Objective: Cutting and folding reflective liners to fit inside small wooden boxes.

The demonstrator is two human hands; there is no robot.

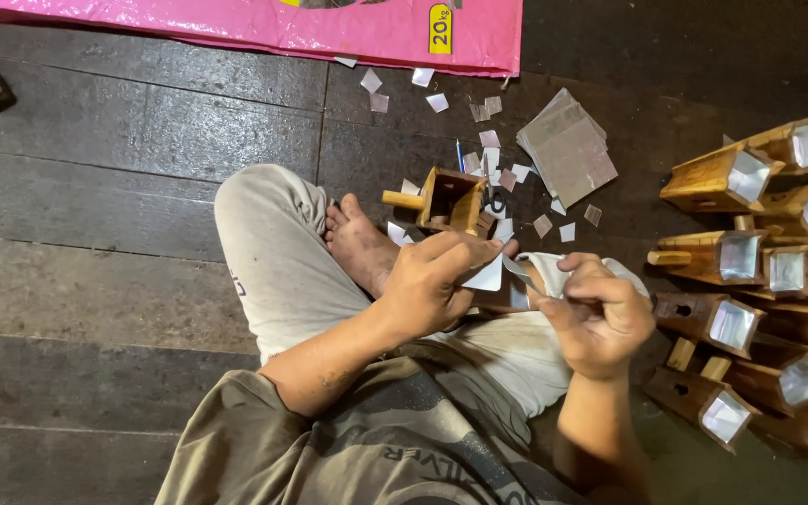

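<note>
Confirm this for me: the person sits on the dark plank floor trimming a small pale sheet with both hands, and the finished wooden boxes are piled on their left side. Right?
Not quite. In the head view the pile of wooden boxes lies on the person's right side, not the left. The rest holds: the left hand and right hand work on a small pale sheet over the dark plank floor.

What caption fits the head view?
Seated person's left hand holds a small shiny sheet while the right hand cuts it, beside mirror-fronted wooden boxes.

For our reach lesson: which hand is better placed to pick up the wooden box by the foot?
Probably left: the left hand, pinching a pale sheet, lies nearest the wooden box; the right hand is farther off.
</note>
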